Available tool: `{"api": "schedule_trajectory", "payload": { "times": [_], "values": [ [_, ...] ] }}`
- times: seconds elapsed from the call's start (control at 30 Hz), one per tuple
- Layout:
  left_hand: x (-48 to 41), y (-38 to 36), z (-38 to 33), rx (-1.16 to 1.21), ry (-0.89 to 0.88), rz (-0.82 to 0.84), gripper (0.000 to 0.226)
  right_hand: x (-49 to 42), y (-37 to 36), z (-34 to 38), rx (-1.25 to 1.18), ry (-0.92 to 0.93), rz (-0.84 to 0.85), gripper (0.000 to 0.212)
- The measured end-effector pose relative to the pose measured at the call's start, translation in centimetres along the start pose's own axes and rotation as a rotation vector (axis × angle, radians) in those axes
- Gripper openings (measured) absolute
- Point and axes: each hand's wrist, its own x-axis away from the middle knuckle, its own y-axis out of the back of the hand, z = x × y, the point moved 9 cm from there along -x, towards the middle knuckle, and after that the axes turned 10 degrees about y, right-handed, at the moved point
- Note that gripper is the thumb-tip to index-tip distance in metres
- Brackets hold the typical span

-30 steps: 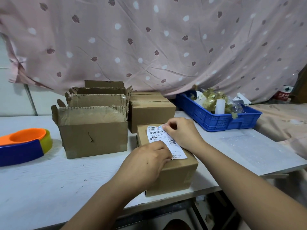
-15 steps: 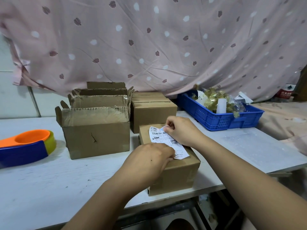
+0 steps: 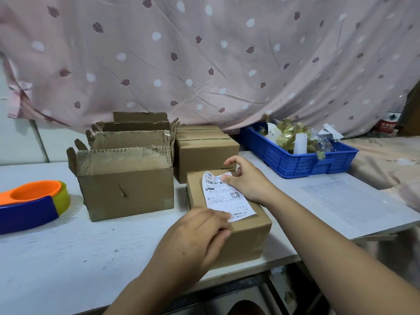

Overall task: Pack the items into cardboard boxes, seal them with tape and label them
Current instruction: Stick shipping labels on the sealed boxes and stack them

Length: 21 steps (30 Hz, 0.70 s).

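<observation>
Shipping label (image 3: 227, 196) is going onto the top of a closed cardboard box (image 3: 245, 237) standing at the front edge of the white surface (image 3: 68, 258), with a person's two hands working its opposite ends. At the end nearest the person, the left hand (image 3: 195, 237) is bearing down on the corner, its fingers (image 3: 218, 218) curled and packed close together and the thumb hidden, apparently anchoring the paper so it is not sliding. At the far end, the right hand (image 3: 247, 180) is pinching the paper's edge between thumb and forefinger, the other fingers (image 3: 241, 169) curling loosely behind. That end is curling slightly off the cardboard, probably so the sticker is being laid flat from the anchored end outward without creases. Just beyond the right fingers a second closed box (image 3: 204, 153) is waiting, and farther to their right a blue crate (image 3: 306, 160) is holding wrapped goods. Well to the left of the left fingers, a row of open boxes (image 3: 127, 189) is standing with flaps up, seemingly ready for filling, and a tape dispenser (image 3: 29, 205) is lying farther left, within reach for sealing.
</observation>
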Motion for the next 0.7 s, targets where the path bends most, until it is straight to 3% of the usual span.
{"api": "schedule_trajectory", "payload": {
  "times": [0.13,0.23,0.4,0.53,0.7],
  "values": [
    [0.9,1.5,0.6,0.038,0.027,-0.077,0.031,-0.2,-0.1,-0.1,0.052,0.028,0.009,0.024],
    [0.5,2.8,1.7,0.131,0.175,-0.128,0.03,-0.1,-0.1,0.0,0.047,0.034,0.007,0.02],
    [-3.4,2.4,3.9,0.276,0.354,-0.061,0.022,0.1,-0.1,0.1,0.051,0.032,0.014,0.021],
    [-6.1,-0.1,5.2,0.411,0.413,0.199,0.027,0.2,-0.3,0.1,0.004,0.027,0.009,0.022],
    [-6.1,-2.7,6.2,0.085,0.349,0.451,0.051,0.2,-0.1,0.0,-0.033,0.019,-0.004,0.024]
  ]
}}
